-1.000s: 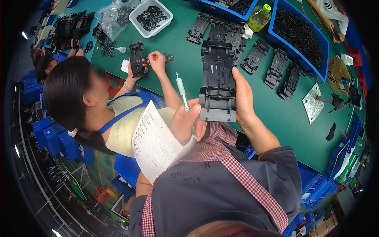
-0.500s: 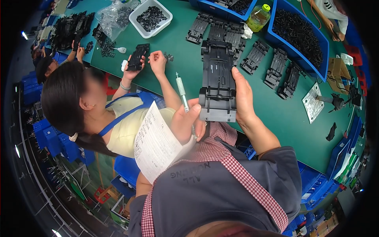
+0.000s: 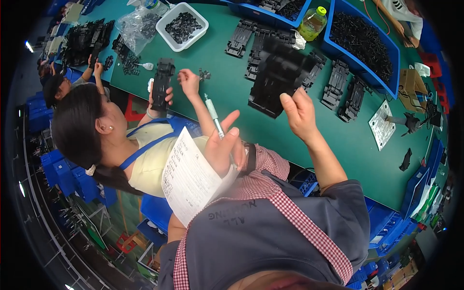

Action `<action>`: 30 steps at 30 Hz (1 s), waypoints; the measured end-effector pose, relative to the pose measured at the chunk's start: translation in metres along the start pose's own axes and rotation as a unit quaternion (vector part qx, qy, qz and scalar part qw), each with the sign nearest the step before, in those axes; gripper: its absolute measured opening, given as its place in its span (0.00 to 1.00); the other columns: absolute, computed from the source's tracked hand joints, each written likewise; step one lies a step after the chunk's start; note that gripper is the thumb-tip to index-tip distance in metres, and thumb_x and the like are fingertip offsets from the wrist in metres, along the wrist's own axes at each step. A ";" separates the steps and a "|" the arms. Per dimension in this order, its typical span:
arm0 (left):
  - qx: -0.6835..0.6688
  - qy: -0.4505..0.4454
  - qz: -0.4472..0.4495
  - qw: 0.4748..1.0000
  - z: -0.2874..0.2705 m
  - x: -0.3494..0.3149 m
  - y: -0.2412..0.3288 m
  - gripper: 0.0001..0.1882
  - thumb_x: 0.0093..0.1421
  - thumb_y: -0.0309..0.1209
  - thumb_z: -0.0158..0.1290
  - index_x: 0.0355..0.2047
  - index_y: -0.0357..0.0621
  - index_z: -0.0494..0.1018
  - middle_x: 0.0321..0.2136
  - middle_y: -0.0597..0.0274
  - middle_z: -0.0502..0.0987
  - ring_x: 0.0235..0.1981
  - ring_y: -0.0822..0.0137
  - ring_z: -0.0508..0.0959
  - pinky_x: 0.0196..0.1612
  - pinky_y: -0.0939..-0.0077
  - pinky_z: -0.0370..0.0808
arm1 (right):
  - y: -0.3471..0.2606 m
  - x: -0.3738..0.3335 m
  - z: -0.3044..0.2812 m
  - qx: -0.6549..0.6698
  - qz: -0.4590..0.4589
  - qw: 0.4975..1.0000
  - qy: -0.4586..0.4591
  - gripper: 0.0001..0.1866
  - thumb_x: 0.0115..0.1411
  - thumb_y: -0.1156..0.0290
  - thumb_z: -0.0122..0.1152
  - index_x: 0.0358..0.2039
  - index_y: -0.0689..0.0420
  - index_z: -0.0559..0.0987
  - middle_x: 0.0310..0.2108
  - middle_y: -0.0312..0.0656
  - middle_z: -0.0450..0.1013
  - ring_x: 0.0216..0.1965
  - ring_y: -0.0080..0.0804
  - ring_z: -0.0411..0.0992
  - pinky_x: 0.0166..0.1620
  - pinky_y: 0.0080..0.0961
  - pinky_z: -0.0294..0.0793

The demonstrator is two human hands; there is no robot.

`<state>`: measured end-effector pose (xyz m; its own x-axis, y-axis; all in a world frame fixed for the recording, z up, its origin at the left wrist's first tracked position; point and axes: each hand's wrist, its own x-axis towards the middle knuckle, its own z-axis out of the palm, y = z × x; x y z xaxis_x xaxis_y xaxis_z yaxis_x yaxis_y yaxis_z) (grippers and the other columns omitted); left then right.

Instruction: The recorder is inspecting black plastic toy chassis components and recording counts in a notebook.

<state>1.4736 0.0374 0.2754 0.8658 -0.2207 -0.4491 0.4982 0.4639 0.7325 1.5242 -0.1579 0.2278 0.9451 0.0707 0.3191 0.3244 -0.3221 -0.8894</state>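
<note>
My right hand (image 3: 300,116) pinches the lower right edge of a black plastic chassis-like part (image 3: 275,79), which is tilted and blurred by motion above the table. In my left hand (image 3: 224,152) are a pale green pen (image 3: 213,113), sticking up past the fingers, and a sheet of handwritten paper (image 3: 190,179), which hangs toward my chest. The left thumb and index finger stand away from the chassis part. Several similar black parts (image 3: 334,83) lie on the green table (image 3: 309,140) just beyond and to the right of my right hand.
A co-worker at left holds another black part (image 3: 163,84). Blue bins (image 3: 394,89) of small black pieces, a white tub (image 3: 180,47) and a green-capped bottle (image 3: 311,24) stand farther back. At right are a metal plate (image 3: 380,126) and a cardboard box (image 3: 412,89).
My right hand has carried the chassis part up and away from my left hand, turning it. My left hand has let go of the part and keeps the pen and paper.
</note>
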 end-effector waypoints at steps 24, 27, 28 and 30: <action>0.030 0.009 -0.037 0.999 0.004 -0.001 0.003 0.21 0.63 0.31 0.35 0.56 0.36 0.54 0.05 0.65 0.58 0.04 0.72 0.56 0.10 0.81 0.59 | -0.001 -0.005 0.020 0.153 0.071 0.981 -0.097 0.15 0.61 0.67 0.46 0.42 0.64 0.72 0.46 0.47 0.65 0.46 0.38 0.65 0.48 0.27 0.63; -0.004 0.007 -0.039 0.999 0.004 -0.001 0.004 0.22 0.61 0.26 0.37 0.55 0.32 0.52 0.05 0.63 0.59 0.04 0.72 0.58 0.10 0.80 0.60 | -0.002 -0.005 0.020 0.159 0.072 0.980 -0.098 0.15 0.61 0.67 0.46 0.42 0.64 0.72 0.46 0.47 0.65 0.47 0.38 0.65 0.49 0.26 0.63; -0.004 0.008 -0.039 0.999 0.004 -0.001 0.004 0.22 0.61 0.26 0.37 0.55 0.32 0.52 0.05 0.63 0.59 0.04 0.72 0.58 0.10 0.80 0.60 | -0.002 -0.005 0.020 0.159 0.072 0.980 -0.099 0.15 0.61 0.67 0.46 0.42 0.64 0.72 0.46 0.47 0.65 0.47 0.38 0.65 0.49 0.26 0.63; -0.011 0.007 -0.039 0.999 0.004 -0.001 0.003 0.22 0.61 0.26 0.37 0.55 0.32 0.52 0.05 0.63 0.59 0.04 0.72 0.58 0.10 0.80 0.60 | -0.003 -0.005 0.020 0.157 0.079 0.979 -0.100 0.15 0.61 0.67 0.46 0.42 0.64 0.72 0.46 0.46 0.65 0.47 0.38 0.65 0.49 0.26 0.63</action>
<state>1.4741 0.0360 0.2802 0.8242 -0.2451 -0.5106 0.5621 0.4643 0.6845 1.5193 -0.1385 0.2218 0.9631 0.2369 0.1274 0.1405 -0.0392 -0.9893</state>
